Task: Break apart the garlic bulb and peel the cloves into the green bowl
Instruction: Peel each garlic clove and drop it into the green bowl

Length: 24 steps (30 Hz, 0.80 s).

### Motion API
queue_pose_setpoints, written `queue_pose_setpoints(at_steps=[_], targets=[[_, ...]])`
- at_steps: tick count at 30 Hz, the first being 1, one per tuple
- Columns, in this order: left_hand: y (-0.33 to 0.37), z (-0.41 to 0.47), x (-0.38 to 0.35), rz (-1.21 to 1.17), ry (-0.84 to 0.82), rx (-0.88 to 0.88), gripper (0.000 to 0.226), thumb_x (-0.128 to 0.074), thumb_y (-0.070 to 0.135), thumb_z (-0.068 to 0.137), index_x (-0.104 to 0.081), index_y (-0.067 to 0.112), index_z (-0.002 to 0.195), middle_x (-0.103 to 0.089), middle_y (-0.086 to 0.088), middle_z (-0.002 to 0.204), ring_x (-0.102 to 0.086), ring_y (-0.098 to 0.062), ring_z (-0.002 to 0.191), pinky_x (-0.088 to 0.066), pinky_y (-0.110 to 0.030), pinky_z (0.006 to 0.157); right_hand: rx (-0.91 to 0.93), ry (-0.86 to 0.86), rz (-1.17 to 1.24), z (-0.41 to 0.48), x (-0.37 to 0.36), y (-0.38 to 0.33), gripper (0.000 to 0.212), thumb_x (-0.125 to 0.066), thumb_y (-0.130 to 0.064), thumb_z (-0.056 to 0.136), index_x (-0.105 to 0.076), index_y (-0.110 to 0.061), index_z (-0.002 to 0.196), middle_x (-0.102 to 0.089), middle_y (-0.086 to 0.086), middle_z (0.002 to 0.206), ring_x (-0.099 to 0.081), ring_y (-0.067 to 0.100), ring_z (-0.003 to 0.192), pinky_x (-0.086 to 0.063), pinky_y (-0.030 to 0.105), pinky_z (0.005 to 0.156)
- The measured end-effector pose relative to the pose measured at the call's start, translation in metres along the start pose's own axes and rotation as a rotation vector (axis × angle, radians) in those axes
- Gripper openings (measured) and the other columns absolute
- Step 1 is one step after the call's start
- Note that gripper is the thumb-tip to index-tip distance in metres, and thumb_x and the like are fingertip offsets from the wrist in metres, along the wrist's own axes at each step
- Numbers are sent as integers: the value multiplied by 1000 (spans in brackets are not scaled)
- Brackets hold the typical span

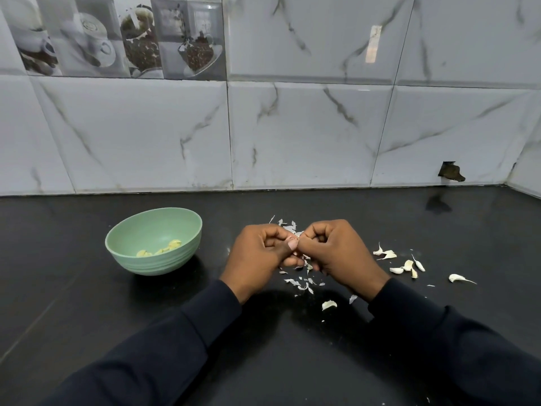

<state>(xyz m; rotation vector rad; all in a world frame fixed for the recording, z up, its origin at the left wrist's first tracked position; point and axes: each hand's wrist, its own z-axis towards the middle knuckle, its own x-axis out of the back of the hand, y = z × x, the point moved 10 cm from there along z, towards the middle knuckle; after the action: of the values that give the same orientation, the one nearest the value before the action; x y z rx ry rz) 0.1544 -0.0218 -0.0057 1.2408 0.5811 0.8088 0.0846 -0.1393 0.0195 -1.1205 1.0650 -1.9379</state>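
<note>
Clove (292, 239): right of green bowl (152, 263), pinched between both hands, axis hidden. Left hand (259, 257): curled on it, nearer the bowl. Right hand (341, 253): curled on it, farther side. Drop likely goes leftward. Unpeeled cloves (407, 266): on bench (87, 303), farther right of bowl.

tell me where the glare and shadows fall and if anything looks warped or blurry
Head view: a bright reflection streaks the wall tile; shadow pools beside the green bowl on the counter; tile joints bow from the wide lens; left hand and right hand, pinching a garlic clove, look sharp.
</note>
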Motion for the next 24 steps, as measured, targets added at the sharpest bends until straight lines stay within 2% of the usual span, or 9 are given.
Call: queue_pose_setpoints(at_steps=[5, 10, 13, 15, 19, 21, 23, 24], targets=[[11, -1, 1, 4, -49, -7, 13, -65, 1, 96, -69, -11, 97, -73, -19, 78, -75, -19, 68, -54, -15, 58, -13, -30, 58, 0, -1, -1, 19, -66, -4, 93, -67, 4, 77, -58, -4, 45, -45, 3, 36, -34, 17, 38], [17, 0, 3, 127, -41, -79, 9, -68, 4, 94, -75, 0, 97, -75, -19, 81, -73, -19, 70, -59, -23, 66, 19, 20, 28, 1, 3, -4, 19, -72, -7, 89, -67, 6, 76, -56, -2, 45, -43, 5, 35, -33, 18, 40], [27, -1, 5, 335, -22, -175, 6, -75, 12, 91, -79, 15, 94, -75, -8, 74, -69, -15, 66, -55, -27, 64, 13, 9, 7, 1, 4, -4, 20, -76, -9, 87, -68, 7, 78, -54, 3, 46, -42, 6, 34, -32, 17, 39], [31, -2, 5, 393, -17, -207, 7, -75, 12, 90, -79, 18, 91, -74, -3, 71, -70, -14, 66, -56, -29, 65, 15, -14, -6, 1, 3, -3, 19, -75, -8, 88, -69, 8, 80, -55, 4, 47, -43, 5, 35, -33, 17, 39], [38, -5, 1, 400, -10, -261, 11, -73, 5, 90, -78, 14, 94, -75, -1, 73, -74, -14, 70, -61, -28, 70, 36, -36, -11, 2, 1, -5, 20, -71, -7, 91, -68, 8, 79, -57, 3, 48, -45, 7, 37, -35, 18, 41], [39, -5, 2, 381, -8, -263, 11, -72, 4, 89, -77, 13, 95, -76, -2, 75, -75, -13, 71, -58, -24, 67, 46, -41, 16, 1, 0, -6, 21, -71, -7, 91, -67, 9, 79, -59, 10, 51, -45, 7, 38, -35, 18, 41], [35, -2, 4, 300, -29, -222, 10, -73, 3, 89, -77, 10, 96, -76, -5, 79, -76, -18, 73, -57, -23, 67, 48, -38, 43, 1, 0, -7, 20, -70, -6, 92, -67, 9, 79, -60, 17, 54, -43, 8, 38, -34, 18, 41], [32, -1, 5, 238, -46, -199, 10, -74, 2, 89, -76, 8, 97, -76, -9, 81, -77, -21, 75, -58, -25, 69, 38, -31, 59, 1, 1, -5, 19, -69, -6, 92, -66, 9, 80, -57, 15, 51, -42, 9, 38, -33, 18, 40]])
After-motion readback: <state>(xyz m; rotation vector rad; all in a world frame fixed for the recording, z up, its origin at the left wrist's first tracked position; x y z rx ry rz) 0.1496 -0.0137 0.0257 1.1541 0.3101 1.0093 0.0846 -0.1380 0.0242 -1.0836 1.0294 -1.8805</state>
